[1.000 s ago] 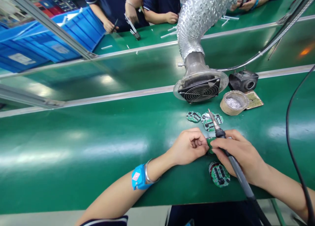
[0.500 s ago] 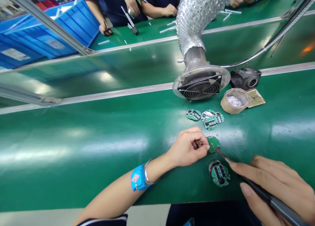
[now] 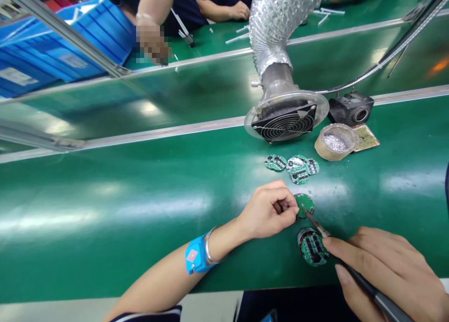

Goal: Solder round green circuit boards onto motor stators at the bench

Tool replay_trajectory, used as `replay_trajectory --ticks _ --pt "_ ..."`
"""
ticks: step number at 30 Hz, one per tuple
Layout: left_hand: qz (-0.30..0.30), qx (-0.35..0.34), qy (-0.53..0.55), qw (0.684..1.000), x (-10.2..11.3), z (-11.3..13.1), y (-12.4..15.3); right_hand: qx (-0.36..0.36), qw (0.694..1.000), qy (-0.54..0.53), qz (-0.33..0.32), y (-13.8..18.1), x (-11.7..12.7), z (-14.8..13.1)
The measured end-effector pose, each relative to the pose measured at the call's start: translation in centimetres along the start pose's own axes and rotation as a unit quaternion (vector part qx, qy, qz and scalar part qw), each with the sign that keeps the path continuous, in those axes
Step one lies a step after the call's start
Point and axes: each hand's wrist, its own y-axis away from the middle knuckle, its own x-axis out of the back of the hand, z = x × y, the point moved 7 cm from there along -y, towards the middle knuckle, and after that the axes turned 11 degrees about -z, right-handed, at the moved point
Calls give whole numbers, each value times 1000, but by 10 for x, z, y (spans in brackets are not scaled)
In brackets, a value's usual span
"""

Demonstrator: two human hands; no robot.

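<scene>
With thumb and fingertips pinched, my left hand [image 3: 268, 209] grips the left edge of a round green circuit board [image 3: 306, 204], plain side up. My right hand [image 3: 389, 266] is closed around the dark handle of a soldering iron [image 3: 366, 282], whose tip meets the face of that board. Just below lies another round board [image 3: 314, 248], dark components up, on what looks like a round part with red at its side. Several more round boards [image 3: 299, 175] lie in a loose group beyond my left hand. A blue wrist strap [image 3: 195, 255] circles my left wrist.
A fan in a fume extractor hood [image 3: 286, 123] hangs over the bench, fed by a silver duct [image 3: 271, 27]. Right of it stand a tan pot of shiny metal bits [image 3: 335, 143] and a black iron holder [image 3: 351, 109]. Co-workers' arms and blue crates [image 3: 94, 37] are across the rail.
The soldering iron's tip has shifted slightly up and left on the board, my right hand moving left with it. Across the rail, a co-worker's arm now reaches forward. My left hand stays put.
</scene>
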Motion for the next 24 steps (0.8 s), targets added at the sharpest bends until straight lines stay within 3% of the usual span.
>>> replay_trajectory --ticks 13,24 --pt "-7 -10 -15 1000 -1 2 -1 21 999 16 -43 3 -10 -3" --pt "-11 -16 -23 1000 -2 4 -1 16 999 10 28 11 8 8"
